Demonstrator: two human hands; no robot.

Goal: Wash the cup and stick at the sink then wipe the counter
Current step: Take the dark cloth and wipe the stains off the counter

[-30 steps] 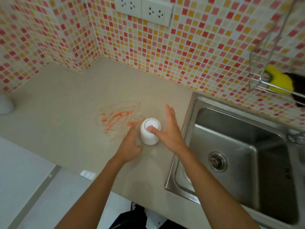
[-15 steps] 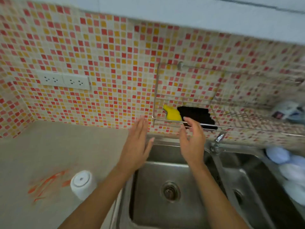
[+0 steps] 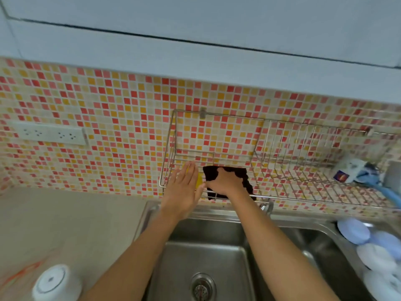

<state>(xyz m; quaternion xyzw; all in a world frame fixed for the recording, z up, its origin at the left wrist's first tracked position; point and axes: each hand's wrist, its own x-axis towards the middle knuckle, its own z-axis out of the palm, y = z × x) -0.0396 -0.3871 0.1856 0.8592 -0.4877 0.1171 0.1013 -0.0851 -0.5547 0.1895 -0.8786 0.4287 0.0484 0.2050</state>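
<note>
A white cup [image 3: 56,283] stands upside down on the beige counter [image 3: 71,222] at the lower left, beside an orange smear [image 3: 19,274]. Both my hands are raised to the wire wall rack [image 3: 282,197] above the sink [image 3: 208,253]. My right hand [image 3: 225,182] rests on a black cloth [image 3: 246,180] lying in the rack, fingers curled over it. My left hand [image 3: 184,189] is flat with fingers apart, covering most of a yellow sponge [image 3: 199,180]. No stick is in view.
A tap [image 3: 267,207] sits under the rack behind the sink. The second basin at right holds several pale blue and white dishes [image 3: 377,250]. A packet and a blue item [image 3: 355,172] lie in the rack's right end. A socket strip [image 3: 50,133] is on the tiled wall.
My hands left the cup on the counter and rose to the wall rack. My right hand came down on the black cloth, my left over the yellow sponge. My view swung up and right.
</note>
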